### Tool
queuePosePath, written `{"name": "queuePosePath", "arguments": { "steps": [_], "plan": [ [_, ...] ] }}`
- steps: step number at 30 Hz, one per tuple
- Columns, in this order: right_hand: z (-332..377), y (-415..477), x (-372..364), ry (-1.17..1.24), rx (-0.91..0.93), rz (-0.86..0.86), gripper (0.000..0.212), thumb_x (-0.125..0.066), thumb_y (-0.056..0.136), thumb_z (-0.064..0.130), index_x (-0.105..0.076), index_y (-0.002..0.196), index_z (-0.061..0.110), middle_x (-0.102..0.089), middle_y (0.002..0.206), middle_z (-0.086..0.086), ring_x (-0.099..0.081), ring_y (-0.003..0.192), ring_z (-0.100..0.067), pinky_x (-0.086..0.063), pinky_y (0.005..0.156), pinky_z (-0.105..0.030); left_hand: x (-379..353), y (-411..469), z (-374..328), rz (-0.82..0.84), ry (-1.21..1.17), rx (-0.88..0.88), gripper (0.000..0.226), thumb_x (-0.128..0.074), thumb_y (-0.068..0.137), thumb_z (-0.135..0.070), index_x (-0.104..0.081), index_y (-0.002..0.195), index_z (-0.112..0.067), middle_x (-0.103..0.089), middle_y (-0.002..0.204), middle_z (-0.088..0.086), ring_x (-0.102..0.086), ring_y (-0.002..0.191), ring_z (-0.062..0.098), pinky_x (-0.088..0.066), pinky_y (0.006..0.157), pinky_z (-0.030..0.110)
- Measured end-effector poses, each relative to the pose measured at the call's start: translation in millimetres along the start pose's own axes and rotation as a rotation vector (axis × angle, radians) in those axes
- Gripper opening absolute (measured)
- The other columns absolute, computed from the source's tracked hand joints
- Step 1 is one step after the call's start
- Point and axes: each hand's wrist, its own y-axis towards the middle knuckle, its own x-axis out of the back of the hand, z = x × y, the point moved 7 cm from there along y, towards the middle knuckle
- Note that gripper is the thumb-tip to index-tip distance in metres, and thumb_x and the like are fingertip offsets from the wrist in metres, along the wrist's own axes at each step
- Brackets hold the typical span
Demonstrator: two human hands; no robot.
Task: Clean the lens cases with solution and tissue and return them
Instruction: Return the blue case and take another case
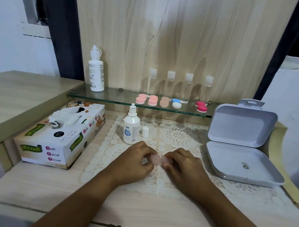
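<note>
Both my hands rest on the lace mat (178, 136) and grip a pale pink lens case (158, 160) between them. My left hand (136, 157) pinches its left cap, my right hand (182, 162) its right cap. Just behind my left hand stands the small solution bottle (131, 128), uncapped, with its white cap (145, 131) upright beside it. The tissue box (60, 137) lies to the left with a tissue sticking out. On the glass shelf (108, 98) sit several more lens cases: pink ones (140, 98), a peach one (164, 101), a blue-and-white one (176, 103) and a red one (201, 106).
A grey hinged box (240, 145) stands open at the right, with a small object inside. A tall white bottle (96, 71) and several clear small bottles (179, 86) stand on the shelf against the wooden back panel. A raised wooden ledge (12, 98) lies to the left.
</note>
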Motion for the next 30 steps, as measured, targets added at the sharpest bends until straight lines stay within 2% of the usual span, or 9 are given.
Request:
{"name": "queuePosePath", "arguments": {
  "steps": [3,6,10,12,15,18,21,25,30],
  "plan": [
    [0,1,0,0.001,-0.006,0.007,0.041,-0.042,0.080,0.050,-0.061,0.109,0.026,-0.055,0.100,0.011,-0.049,0.099,-0.011,-0.040,0.087,-0.035,0,1,3,-0.016,-0.011,0.016,0.015,-0.064,0.085,-0.028,-0.059,0.095,-0.017,-0.054,0.094,-0.007,-0.051,0.087,0.002,-0.040,0.074,0.012],
    [0,0,0,0.004,-0.002,0.005,0.040,-0.043,0.080,0.049,-0.061,0.108,0.026,-0.055,0.101,0.012,-0.050,0.099,-0.010,-0.040,0.087,-0.035,-1,0,5,-0.031,-0.006,0.030,0.023,-0.065,0.082,-0.038,-0.052,0.089,-0.020,-0.050,0.089,-0.011,-0.048,0.084,0.000,-0.039,0.070,0.014],
    [-1,0,0,0.007,0.002,0.006,0.034,-0.047,0.084,0.045,-0.060,0.110,0.026,-0.056,0.104,0.011,-0.050,0.102,-0.012,-0.039,0.087,-0.036,-4,-2,2,0.020,-0.043,-0.020,0.037,-0.064,0.084,-0.032,-0.053,0.118,-0.026,-0.053,0.113,-0.015,-0.049,0.101,-0.003,-0.042,0.089,0.018],
    [-1,0,1,0.011,0.005,-0.003,0.036,-0.045,0.082,0.046,-0.060,0.109,0.026,-0.055,0.102,0.012,-0.050,0.101,-0.012,-0.039,0.087,-0.036,-4,-1,1,0.032,-0.093,-0.029,0.044,-0.057,0.082,-0.026,-0.055,0.125,-0.028,-0.054,0.118,-0.018,-0.052,0.107,-0.003,-0.044,0.096,0.022],
    [0,0,1,0.006,0.009,-0.003,0.039,-0.042,0.080,0.048,-0.060,0.109,0.027,-0.054,0.100,0.013,-0.049,0.100,-0.011,-0.039,0.086,-0.035,-3,0,2,0.018,-0.104,-0.032,0.036,-0.060,0.084,-0.020,-0.061,0.119,-0.025,-0.057,0.109,-0.018,-0.056,0.100,-0.001,-0.048,0.093,0.028],
    [1,0,1,0.004,0.025,-0.017,0.033,-0.047,0.085,0.046,-0.060,0.109,0.027,-0.053,0.100,0.014,-0.049,0.100,-0.011,-0.038,0.085,-0.034,-2,0,3,-0.017,-0.078,-0.029,0.027,-0.064,0.086,-0.029,-0.062,0.112,-0.025,-0.053,0.101,-0.018,-0.055,0.094,-0.001,-0.048,0.088,0.031],
    [1,0,0,-0.002,0.038,-0.025,0.026,-0.054,0.089,0.040,-0.059,0.112,0.027,-0.054,0.105,0.012,-0.048,0.102,-0.011,-0.036,0.086,-0.033,-3,-1,2,-0.009,-0.053,-0.026,0.032,-0.062,0.085,-0.035,-0.061,0.116,-0.026,-0.050,0.105,-0.015,-0.053,0.100,0.000,-0.046,0.090,0.027],
    [2,0,2,-0.003,0.036,-0.025,0.026,-0.054,0.090,0.037,-0.058,0.112,0.026,-0.054,0.107,0.011,-0.047,0.105,-0.011,-0.034,0.086,-0.032,-5,-3,-6,0.059,-0.075,-0.052,0.051,-0.050,0.078,-0.028,-0.054,0.129,-0.029,-0.054,0.124,-0.013,-0.049,0.115,0.001,-0.041,0.099,0.022],
    [3,-1,2,-0.011,0.035,-0.027,0.026,-0.053,0.089,0.039,-0.058,0.112,0.028,-0.054,0.108,0.012,-0.046,0.105,-0.010,-0.031,0.085,-0.031,-3,-3,-4,0.031,-0.072,-0.035,0.046,-0.053,0.078,-0.030,-0.059,0.123,-0.028,-0.059,0.109,-0.013,-0.055,0.103,0.005,-0.046,0.092,0.032]
  ]
}}
